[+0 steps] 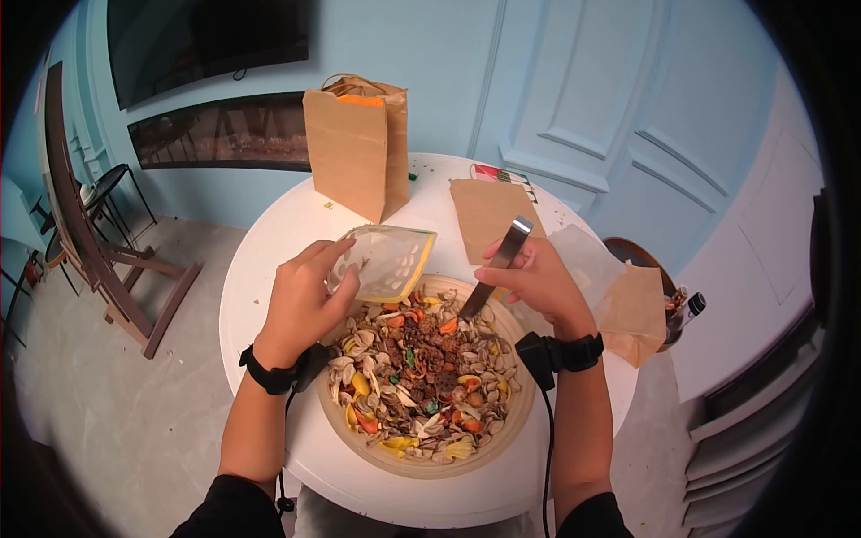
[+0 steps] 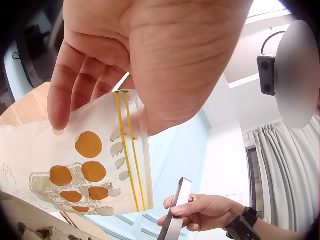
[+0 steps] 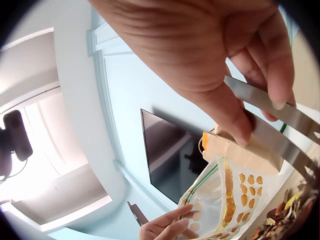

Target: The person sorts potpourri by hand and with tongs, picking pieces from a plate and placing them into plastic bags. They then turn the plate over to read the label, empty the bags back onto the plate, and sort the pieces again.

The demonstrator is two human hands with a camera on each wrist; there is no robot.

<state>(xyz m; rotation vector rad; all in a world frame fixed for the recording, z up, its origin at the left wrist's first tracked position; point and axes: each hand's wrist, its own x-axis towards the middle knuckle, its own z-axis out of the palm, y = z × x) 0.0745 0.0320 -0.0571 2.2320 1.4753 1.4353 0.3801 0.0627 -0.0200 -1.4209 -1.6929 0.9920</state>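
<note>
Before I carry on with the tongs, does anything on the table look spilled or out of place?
Yes, slightly: small bits lie loose on the white table near the upright paper bag. They look odd because they sit outside the bowl; possibly spilled, though I can't identify them.

Beyond and left of the left hand (image 1: 308, 296): dark screen (image 1: 206, 45) on pale-blue wall (image 1: 404, 54), brown easel (image 1: 77, 224) on grey floor (image 1: 202, 260); beyond the right hand (image 1: 547, 280): pale pleated curtain (image 2: 287, 160).
</note>
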